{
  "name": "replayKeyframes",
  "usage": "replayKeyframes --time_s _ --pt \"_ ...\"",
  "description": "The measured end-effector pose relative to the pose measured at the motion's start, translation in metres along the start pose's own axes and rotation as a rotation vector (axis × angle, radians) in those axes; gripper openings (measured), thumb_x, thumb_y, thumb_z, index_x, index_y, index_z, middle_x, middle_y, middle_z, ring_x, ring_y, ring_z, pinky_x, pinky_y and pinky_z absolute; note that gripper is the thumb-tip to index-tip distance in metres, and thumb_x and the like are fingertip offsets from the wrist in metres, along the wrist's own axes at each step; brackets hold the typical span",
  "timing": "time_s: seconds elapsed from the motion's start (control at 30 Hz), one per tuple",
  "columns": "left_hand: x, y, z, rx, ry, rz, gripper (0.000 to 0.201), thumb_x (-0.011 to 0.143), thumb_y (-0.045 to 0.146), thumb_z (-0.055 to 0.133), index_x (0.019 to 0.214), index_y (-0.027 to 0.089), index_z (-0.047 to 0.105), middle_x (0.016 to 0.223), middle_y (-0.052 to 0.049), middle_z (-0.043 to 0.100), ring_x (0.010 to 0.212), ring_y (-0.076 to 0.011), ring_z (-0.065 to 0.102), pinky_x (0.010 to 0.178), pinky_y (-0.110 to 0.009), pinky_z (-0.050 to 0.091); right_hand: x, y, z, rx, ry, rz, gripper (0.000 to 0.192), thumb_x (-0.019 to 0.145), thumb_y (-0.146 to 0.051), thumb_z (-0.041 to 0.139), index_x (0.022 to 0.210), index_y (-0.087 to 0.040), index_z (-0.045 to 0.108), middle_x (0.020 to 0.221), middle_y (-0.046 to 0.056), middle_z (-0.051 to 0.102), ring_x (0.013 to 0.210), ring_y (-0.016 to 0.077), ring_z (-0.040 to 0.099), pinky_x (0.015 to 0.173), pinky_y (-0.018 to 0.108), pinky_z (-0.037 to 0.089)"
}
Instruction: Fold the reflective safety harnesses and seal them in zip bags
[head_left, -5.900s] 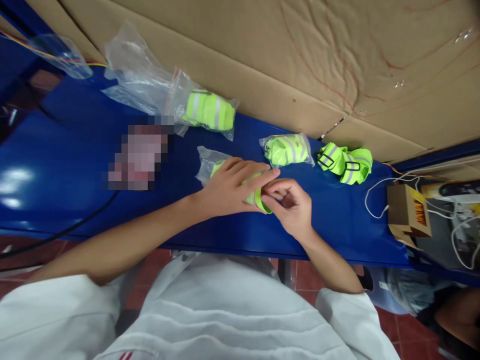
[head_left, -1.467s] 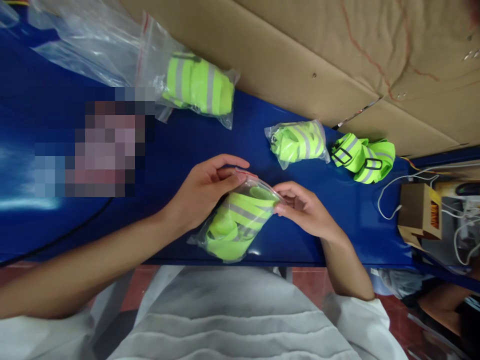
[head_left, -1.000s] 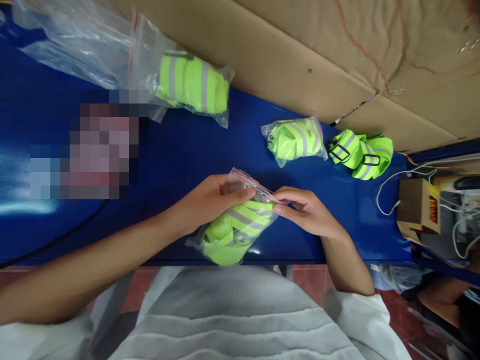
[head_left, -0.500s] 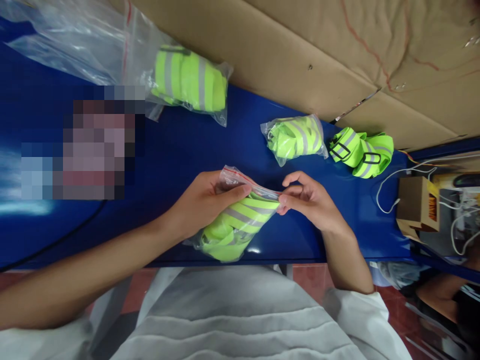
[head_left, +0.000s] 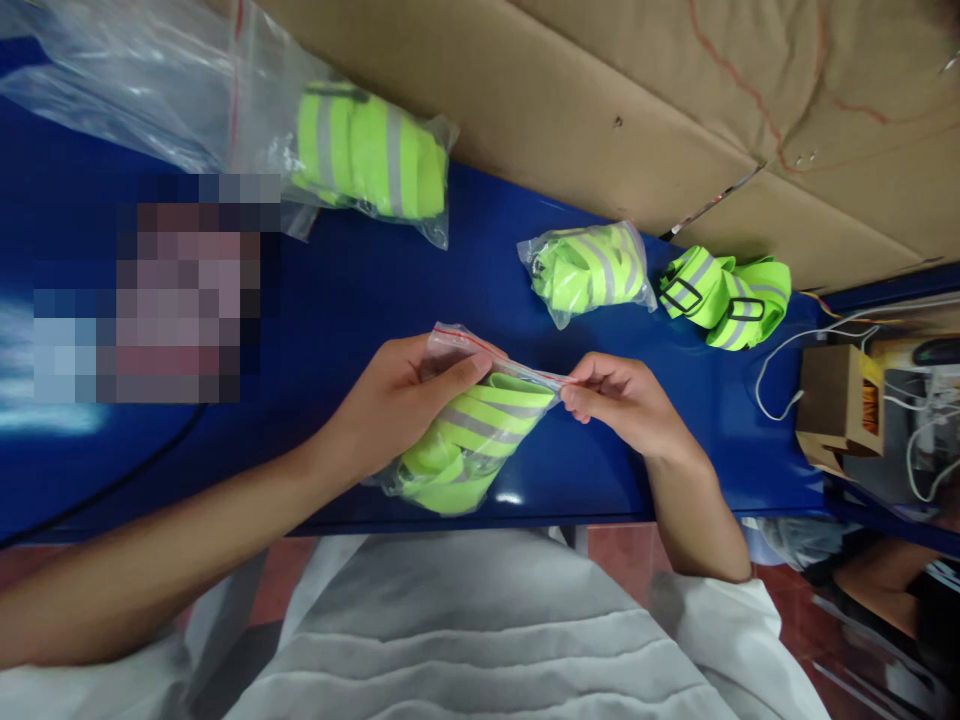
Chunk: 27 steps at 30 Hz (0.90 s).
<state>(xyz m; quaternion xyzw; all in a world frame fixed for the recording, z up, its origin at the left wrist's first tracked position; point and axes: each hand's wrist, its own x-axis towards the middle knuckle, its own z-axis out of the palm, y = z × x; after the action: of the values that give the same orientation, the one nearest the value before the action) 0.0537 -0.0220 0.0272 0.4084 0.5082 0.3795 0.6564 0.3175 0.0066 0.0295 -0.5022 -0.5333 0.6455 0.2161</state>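
Observation:
Between my hands, near the table's front edge, is a clear zip bag (head_left: 469,345) with a red line along its mouth. Inside it lies a folded neon-yellow reflective strap (head_left: 480,430) with grey stripes. My left hand (head_left: 405,400) grips the bag's left side, thumb on top just below the zip. With thumb and fingers, my right hand (head_left: 619,400) pinches the right corner of the mouth. Whether the zip is sealed is hard to tell.
On the blue table (head_left: 337,300) lie a bagged strap (head_left: 589,265), a loose strap bundle with black buckles (head_left: 724,298) and a larger bag of straps (head_left: 371,150). Cardboard (head_left: 600,110) lines the back. A small box (head_left: 840,400) and white cables stand right. Another person's arm (head_left: 874,590) shows lower right.
My right hand's fingers, partly lifted before, have closed onto the bag's right corner. My left hand keeps its hold. The whole view has shifted slightly.

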Motion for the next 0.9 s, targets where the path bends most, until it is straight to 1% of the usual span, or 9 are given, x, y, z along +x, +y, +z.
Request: replayKeyframes --time_s 0.07,0.1,0.23,0.37,0.47,0.6,0.77,0.9 --pt "0.000 0.001 0.001 0.006 -0.013 0.029 0.026 0.093 0.046 0.076 0.094 0.020 0.081 0.093 -0.005 0.080 0.086 -0.0210 0.075 0.079 -0.030 0.062 0.000 0.002 0.001 -0.036 0.015 -0.044 0.032 0.085 -0.042 0.085 0.080 -0.017 0.068 0.063 -0.003 0.062 0.055 0.0071 0.053 0.052 0.020 0.043" --pt "0.000 0.002 0.001 0.010 -0.014 0.034 0.025 0.093 0.045 0.075 0.093 0.020 0.081 0.093 -0.005 0.080 0.086 -0.0208 0.074 0.079 -0.030 0.061 0.000 0.003 0.002 -0.055 0.014 -0.076 0.030 0.088 -0.041 0.083 0.080 -0.017 0.067 0.064 -0.003 0.061 0.056 0.0068 0.052 0.054 0.020 0.043" --pt "-0.001 -0.001 0.003 0.035 0.004 0.044 0.024 0.093 0.044 0.074 0.093 0.022 0.081 0.094 -0.005 0.080 0.086 -0.0218 0.074 0.078 -0.031 0.061 -0.001 0.005 0.005 -0.100 -0.029 -0.179 0.020 0.095 -0.036 0.075 0.089 -0.018 0.068 0.077 -0.001 0.063 0.067 0.0086 0.056 0.062 0.022 0.045" --pt "0.000 -0.004 0.004 0.055 0.013 0.070 0.025 0.093 0.045 0.074 0.093 0.021 0.081 0.096 -0.005 0.080 0.090 -0.0220 0.073 0.081 -0.032 0.060 0.000 0.008 0.007 -0.095 0.007 -0.229 0.022 0.096 -0.035 0.075 0.086 -0.019 0.066 0.075 -0.002 0.060 0.065 0.0080 0.051 0.061 0.022 0.042" --pt "0.000 -0.005 0.006 0.076 0.021 0.068 0.028 0.094 0.046 0.073 0.092 0.019 0.081 0.098 -0.007 0.080 0.091 -0.0225 0.073 0.083 -0.033 0.061 0.001 0.009 0.009 -0.091 0.024 -0.226 0.024 0.096 -0.037 0.075 0.085 -0.019 0.065 0.076 -0.002 0.060 0.066 0.0088 0.052 0.062 0.022 0.042" --pt "-0.001 -0.006 0.008 0.073 0.016 0.031 0.030 0.094 0.048 0.073 0.095 0.020 0.081 0.096 -0.006 0.079 0.087 -0.0214 0.072 0.080 -0.031 0.060 0.002 0.009 0.013 -0.059 -0.011 -0.206 0.023 0.095 -0.040 0.075 0.090 -0.018 0.067 0.080 0.000 0.063 0.067 0.0090 0.054 0.061 0.022 0.043" --pt "-0.002 -0.008 0.009 0.064 0.013 0.007 0.032 0.093 0.051 0.074 0.097 0.020 0.082 0.094 -0.005 0.079 0.084 -0.0202 0.072 0.077 -0.030 0.060 0.003 0.010 0.017 -0.064 0.050 -0.201 0.027 0.094 -0.040 0.077 0.082 -0.018 0.065 0.071 -0.002 0.059 0.062 0.0080 0.049 0.058 0.021 0.040" --pt "-0.001 -0.010 0.011 0.066 0.001 -0.003 0.032 0.093 0.050 0.074 0.100 0.020 0.082 0.095 -0.005 0.079 0.086 -0.0200 0.073 0.079 -0.029 0.060 0.003 0.011 0.019 -0.046 0.004 -0.197 0.021 0.095 -0.037 0.075 0.089 -0.018 0.068 0.077 -0.002 0.062 0.065 0.0080 0.051 0.059 0.021 0.041"
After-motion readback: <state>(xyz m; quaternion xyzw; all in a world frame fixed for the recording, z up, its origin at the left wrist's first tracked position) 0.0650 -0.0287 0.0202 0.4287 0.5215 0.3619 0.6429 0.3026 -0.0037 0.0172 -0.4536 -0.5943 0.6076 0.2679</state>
